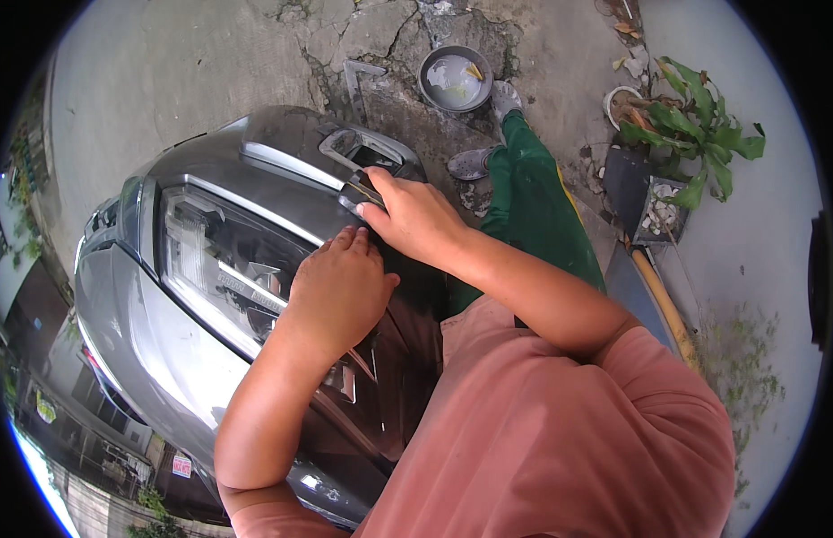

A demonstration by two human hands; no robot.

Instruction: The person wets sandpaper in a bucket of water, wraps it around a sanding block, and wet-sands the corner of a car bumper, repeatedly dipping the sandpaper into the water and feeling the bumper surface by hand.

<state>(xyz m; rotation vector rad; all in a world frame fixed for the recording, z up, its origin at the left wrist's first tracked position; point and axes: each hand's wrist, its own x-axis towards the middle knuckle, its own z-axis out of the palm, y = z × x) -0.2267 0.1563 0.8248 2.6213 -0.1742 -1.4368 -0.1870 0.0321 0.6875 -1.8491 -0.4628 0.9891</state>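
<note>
A dark grey car's front end (282, 193) fills the left and middle, with its clear headlight (219, 242) nearest my left hand (340, 282). That hand lies with its fingers stretched flat on the car beside the headlight's upper trim and holds nothing. My right hand (412, 211) grips a small dark block-like piece (355, 192) between thumb and fingers. This piece presses against the bodywork at the end of a silver trim strip (291, 165). Its exact kind is partly hidden by my fingers. Just beyond is the fog-lamp recess (367, 148) in the bumper.
A round grey basin (455, 79) with cloudy water and a yellowish item stands on cracked concrete near a person's shoes and green trousers. Along the right wall are a leafy potted plant (703, 125), a stone-filled pot (660, 215) and a yellow pole (663, 300).
</note>
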